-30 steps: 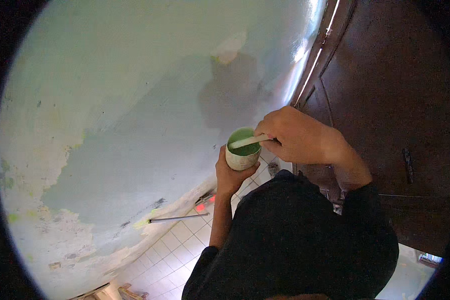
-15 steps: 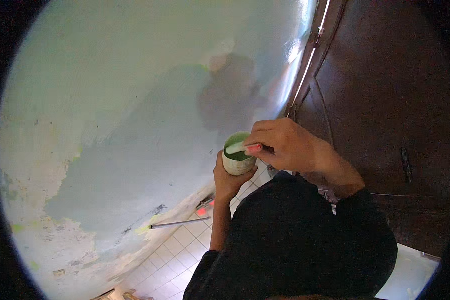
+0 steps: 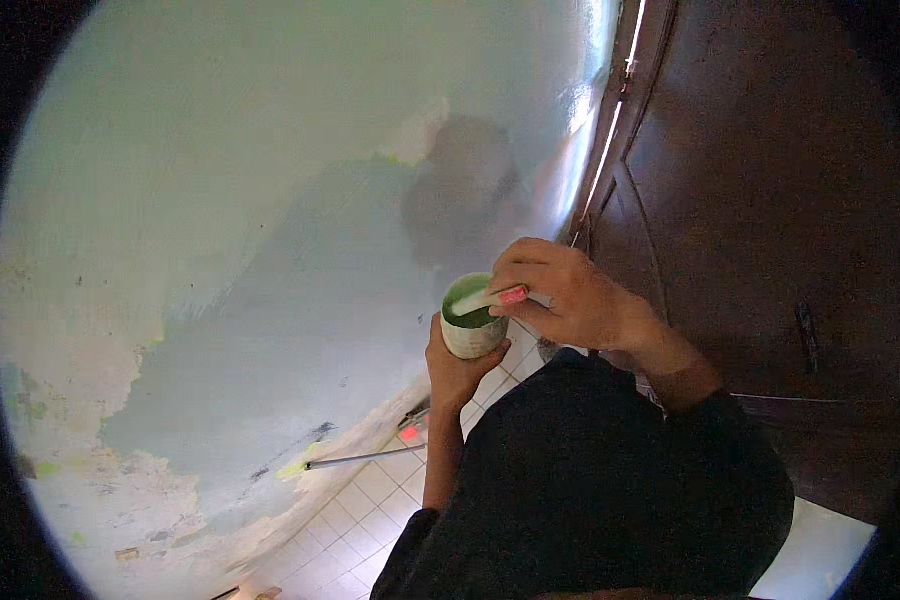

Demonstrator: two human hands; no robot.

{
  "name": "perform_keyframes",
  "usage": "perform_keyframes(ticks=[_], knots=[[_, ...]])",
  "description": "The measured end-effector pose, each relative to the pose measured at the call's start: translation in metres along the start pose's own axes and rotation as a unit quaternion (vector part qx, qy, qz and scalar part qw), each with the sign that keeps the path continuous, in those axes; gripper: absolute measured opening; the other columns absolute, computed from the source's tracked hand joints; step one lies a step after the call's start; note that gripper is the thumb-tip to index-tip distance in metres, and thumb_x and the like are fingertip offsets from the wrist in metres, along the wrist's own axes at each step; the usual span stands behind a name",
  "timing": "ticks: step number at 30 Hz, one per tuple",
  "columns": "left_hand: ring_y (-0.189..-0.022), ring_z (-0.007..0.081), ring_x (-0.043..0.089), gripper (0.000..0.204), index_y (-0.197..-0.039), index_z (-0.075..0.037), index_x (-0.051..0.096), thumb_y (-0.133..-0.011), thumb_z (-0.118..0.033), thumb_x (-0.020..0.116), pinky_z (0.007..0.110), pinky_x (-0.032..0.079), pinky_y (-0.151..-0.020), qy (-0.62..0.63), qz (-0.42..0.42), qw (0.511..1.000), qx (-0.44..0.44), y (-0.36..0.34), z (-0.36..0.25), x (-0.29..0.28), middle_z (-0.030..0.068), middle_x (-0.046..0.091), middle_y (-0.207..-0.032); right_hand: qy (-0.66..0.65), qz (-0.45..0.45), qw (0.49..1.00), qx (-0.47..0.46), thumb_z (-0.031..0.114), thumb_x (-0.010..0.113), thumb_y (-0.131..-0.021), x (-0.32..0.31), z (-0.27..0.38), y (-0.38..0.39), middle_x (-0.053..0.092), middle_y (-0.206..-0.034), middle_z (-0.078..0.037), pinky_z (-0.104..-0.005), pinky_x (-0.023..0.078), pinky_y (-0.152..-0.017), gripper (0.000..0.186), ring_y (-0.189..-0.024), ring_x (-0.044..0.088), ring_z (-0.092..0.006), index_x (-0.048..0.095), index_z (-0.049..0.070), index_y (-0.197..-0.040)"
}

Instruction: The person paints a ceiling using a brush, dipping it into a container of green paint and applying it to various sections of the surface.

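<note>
A small pale, mottled cup (image 3: 472, 342) with green liquid inside is gripped in my left hand (image 3: 454, 368), at the centre of the head view. Above and to its right, my right hand (image 3: 560, 295) pinches a pale flat stick (image 3: 475, 301) with a pinkish-red mark at its upper end. The stick's lower end reaches inside the cup, and my right fingertips are at the cup's rim.
A patchy pale-green wall (image 3: 220, 250) fills the left, with a long rod (image 3: 360, 457) low along it. A dark brown door (image 3: 760, 200) stands right. White tiled floor (image 3: 365, 500) shows below. Small red and dark objects (image 3: 409, 432) lie near the wall's foot.
My right hand has moved down and slightly left, showing more of the stick's pink end. The cup and my left hand have shifted a little down and left in view.
</note>
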State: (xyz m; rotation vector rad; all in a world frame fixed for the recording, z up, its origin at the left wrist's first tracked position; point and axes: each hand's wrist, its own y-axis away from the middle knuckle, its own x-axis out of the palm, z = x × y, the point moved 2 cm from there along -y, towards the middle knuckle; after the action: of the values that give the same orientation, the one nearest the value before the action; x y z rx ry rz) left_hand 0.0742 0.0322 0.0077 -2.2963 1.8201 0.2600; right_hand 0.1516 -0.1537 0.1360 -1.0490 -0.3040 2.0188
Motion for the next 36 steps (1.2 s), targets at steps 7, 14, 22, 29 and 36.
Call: perform_keyframes(ticks=[7,14,22,29,36], knots=[[-0.106,0.0255,0.07,0.077,-0.127,-0.005,0.055,-0.066,-0.026,0.097,0.04,0.055,-0.091,0.013,0.004,1.0,-0.008,-0.008,0.004,0.009,0.0147,0.071,-0.116,-0.033,-0.019,0.998,0.045,0.011,0.074,-0.094,-0.001,-0.019,0.005,0.068,-0.1,-0.016,-0.0413,0.055,-0.08,0.018,-0.091,0.069,-0.0289,0.065,-0.001,-0.105],[-0.107,0.0255,0.07,0.08,-0.128,-0.003,0.055,-0.065,-0.027,0.097,0.039,0.055,-0.093,-0.027,-0.013,1.0,0.009,-0.017,-0.017,0.018,0.0146,0.071,-0.117,-0.113,-0.067,0.986,0.102,0.019,0.067,-0.101,-0.014,-0.054,0.003,0.069,-0.095,-0.016,-0.0389,0.056,-0.078,0.024,-0.088,0.072,-0.0255,0.059,-0.001,-0.111],[-0.108,0.0238,0.069,0.08,-0.128,-0.003,0.055,-0.065,-0.029,0.096,0.039,0.054,-0.095,-0.016,0.025,0.999,-0.012,-0.024,-0.018,0.024,0.0142,0.071,-0.119,-0.226,-0.094,0.963,0.11,0.023,0.056,-0.109,-0.012,-0.075,-0.013,0.061,-0.088,-0.005,-0.0302,0.051,-0.069,0.028,-0.077,0.06,-0.0116,0.05,0.0,-0.123],[-0.11,0.0248,0.068,0.081,-0.13,-0.002,0.054,-0.066,-0.029,0.096,0.039,0.053,-0.096,0.006,-0.014,1.0,0.004,-0.023,-0.014,0.022,0.0151,0.07,-0.119,-0.352,-0.218,0.862,0.294,0.036,0.056,-0.109,0.004,-0.125,-0.022,0.061,-0.096,-0.005,-0.0296,0.053,-0.077,0.037,-0.086,0.062,-0.0121,0.051,0.003,-0.125],[-0.11,0.0253,0.069,0.085,-0.133,-0.002,0.052,-0.066,-0.029,0.096,0.04,0.054,-0.095,-0.011,-0.056,0.998,-0.002,-0.015,-0.007,0.017,0.015,0.07,-0.119,-0.617,-0.146,0.719,0.283,0.029,0.058,-0.107,0.027,-0.154,-0.008,0.067,-0.105,-0.009,-0.0397,0.058,-0.088,0.03,-0.098,0.07,-0.0213,0.055,0.005,-0.124]])
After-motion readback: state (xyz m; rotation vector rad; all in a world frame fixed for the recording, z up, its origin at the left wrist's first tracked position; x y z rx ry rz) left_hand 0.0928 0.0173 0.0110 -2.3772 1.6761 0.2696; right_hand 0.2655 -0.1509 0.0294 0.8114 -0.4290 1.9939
